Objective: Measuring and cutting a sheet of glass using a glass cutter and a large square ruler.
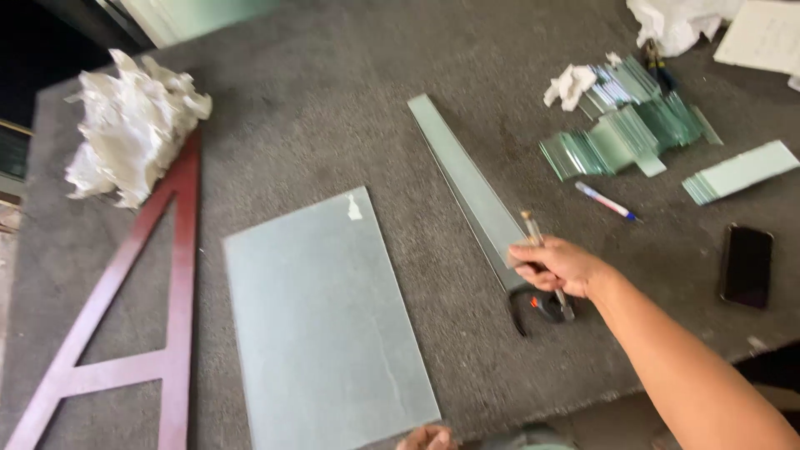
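My right hand [560,265] grips a slim glass cutter [532,230] with a metal shaft, its tip pointing up and away. The hand rests at the near end of a long narrow glass strip [463,177] that runs diagonally up the grey felt table [350,100]. A black and orange tool [542,307] lies just under the hand. To the left lies a large rectangular glass sheet [321,321] with a small white paper scrap at its far corner. My left hand [425,437] shows only as fingertips at the sheet's near right corner, touching its edge.
A dark red wooden T-square [171,275] lies at the left, with crumpled white paper [133,125] at its far end. Stacks of cut glass pieces [625,133], a pen [607,202], a black phone [746,265] and more paper [762,33] sit at the right.
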